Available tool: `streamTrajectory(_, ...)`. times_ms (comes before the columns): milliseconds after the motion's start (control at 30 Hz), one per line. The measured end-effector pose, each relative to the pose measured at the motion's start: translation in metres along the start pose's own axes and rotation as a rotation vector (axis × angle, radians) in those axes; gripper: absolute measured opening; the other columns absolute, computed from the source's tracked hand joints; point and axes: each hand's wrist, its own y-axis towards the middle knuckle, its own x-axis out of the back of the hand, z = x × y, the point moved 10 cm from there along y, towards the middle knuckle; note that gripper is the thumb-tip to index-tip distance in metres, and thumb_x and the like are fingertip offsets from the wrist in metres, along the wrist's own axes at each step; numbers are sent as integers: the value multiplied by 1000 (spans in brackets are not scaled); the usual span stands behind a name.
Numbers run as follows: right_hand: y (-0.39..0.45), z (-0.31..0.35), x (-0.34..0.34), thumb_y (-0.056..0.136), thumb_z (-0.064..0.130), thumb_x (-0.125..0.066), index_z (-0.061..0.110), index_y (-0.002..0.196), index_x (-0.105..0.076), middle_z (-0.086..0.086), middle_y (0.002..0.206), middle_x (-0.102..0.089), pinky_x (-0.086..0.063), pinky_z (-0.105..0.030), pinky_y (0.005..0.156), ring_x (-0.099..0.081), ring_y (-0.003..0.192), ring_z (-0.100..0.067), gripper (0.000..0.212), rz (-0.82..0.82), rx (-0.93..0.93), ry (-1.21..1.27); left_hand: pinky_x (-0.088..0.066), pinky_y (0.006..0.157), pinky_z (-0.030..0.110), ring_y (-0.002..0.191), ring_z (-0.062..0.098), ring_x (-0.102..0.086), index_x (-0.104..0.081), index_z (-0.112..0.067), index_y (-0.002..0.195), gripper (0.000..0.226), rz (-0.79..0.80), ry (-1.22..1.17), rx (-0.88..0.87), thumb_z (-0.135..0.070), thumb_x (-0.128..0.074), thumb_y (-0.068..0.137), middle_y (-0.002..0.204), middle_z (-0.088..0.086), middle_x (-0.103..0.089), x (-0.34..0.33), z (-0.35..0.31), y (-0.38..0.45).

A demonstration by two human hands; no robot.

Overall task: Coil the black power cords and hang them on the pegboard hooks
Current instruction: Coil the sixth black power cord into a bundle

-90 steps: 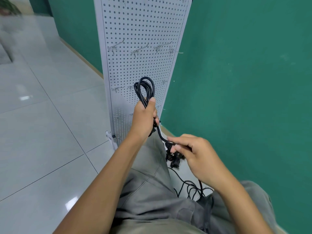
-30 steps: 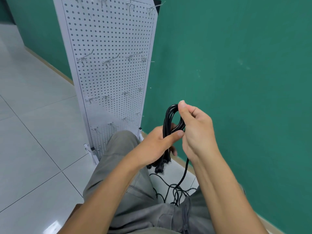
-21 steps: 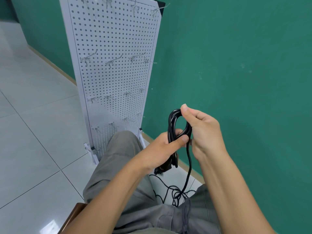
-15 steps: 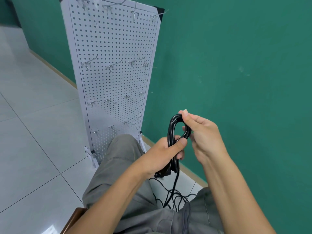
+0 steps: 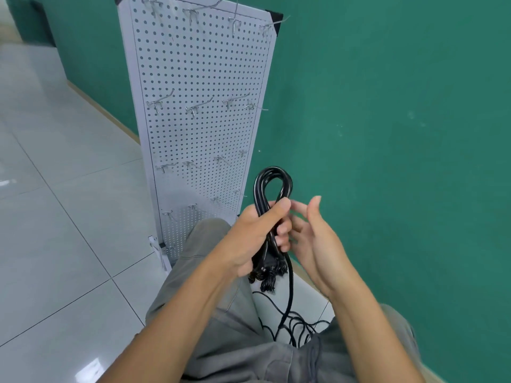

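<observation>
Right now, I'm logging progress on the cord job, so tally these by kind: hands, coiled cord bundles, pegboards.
Hands: 2, the left hand and the right hand
Coiled cord bundles: 1, the coiled cord bundle gripped in the left hand
Pegboards: 1, the pegboard
Total: 4

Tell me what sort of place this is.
Probably a bare indoor practice room, not a workshop: a freestanding white pegboard with empty hooks stands on glossy floor tiles against a plain green wall.
</observation>
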Motion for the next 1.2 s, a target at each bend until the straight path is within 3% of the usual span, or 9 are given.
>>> streamTrajectory(67,-3,-28,-5,93,68,-25,17,118,-65,9,96,-73,-54,-34,92,-68,96,-13,69,42,-69,-86,-49,60,28,58,17,-52,-48,-14,78,34,-67,18,-27,-43,-61,91,60,-2,-51,14,-12,0)
streamTrajectory(133,-7,-51,-11,95,68,-18,19,122,-68,-1,108,-78,-51,-42,102,-71,109,-20,75,79,-123,-252,-52,66,31,61,18,-60,-49,-15,77,35,-173,-17,-54,-44,-61,91,57,-5,-52,34,-20,0)
streamTrajectory(233,-11,-66,-12,99,62,-20,11,112,-71,-10,97,-79,-57,-39,91,-75,88,-27,74,91,-139,-411,-55,64,29,58,13,-60,-51,-17,79,32,-349,-136,-105,-41,-59,99,59,-5,-45,68,-30,-2)
streamTrajectory(433,-19,-58,-5,106,10,-50,12,119,-66,1,80,-73,-49,-22,61,-54,56,-12,21,-19,33,-516,-49,54,25,49,9,-49,-51,-19,78,32,-629,-312,-217,-37,-61,102,58,-7,-43,128,-44,-13)
streamTrajectory(633,-25,-29,-9,101,15,-62,25,101,-73,18,78,-75,-44,-16,59,-57,55,-7,15,-127,157,-828,-47,54,27,47,10,-47,-48,-18,76,35,-746,-265,-247,-35,-61,104,56,-7,-43,141,-41,-18)
streamTrajectory(933,-31,4,-42,103,15,-56,25,119,-74,23,93,-72,-40,-7,67,-57,70,11,26,170,146,-1099,-41,52,30,48,15,-47,-44,-17,66,45,-730,33,-236,-36,-58,105,54,-4,-44,128,-31,-13)
streamTrajectory(1000,-30,14,-49,105,13,-53,27,120,-73,24,90,-72,-47,-17,68,-61,69,-3,28,223,168,-1068,-41,50,29,49,17,-47,-45,-16,66,46,-687,108,-202,-37,-57,105,54,-2,-44,116,-22,-9)
streamTrajectory(1100,-24,31,-48,106,12,-49,32,119,-71,23,93,-72,-55,-53,85,-67,86,-39,32,248,209,-1034,-38,48,25,44,14,-44,-45,-15,64,46,-612,228,-178,-32,-55,106,49,-3,-44,88,-10,-5)
streamTrajectory(1200,-21,41,-39,106,7,-47,29,113,-66,14,89,-74,-53,-52,75,-57,74,-39,31,258,189,-975,-32,49,26,47,12,-35,-42,-17,65,48,-486,328,-178,-36,-53,107,48,-9,-38,62,3,1)
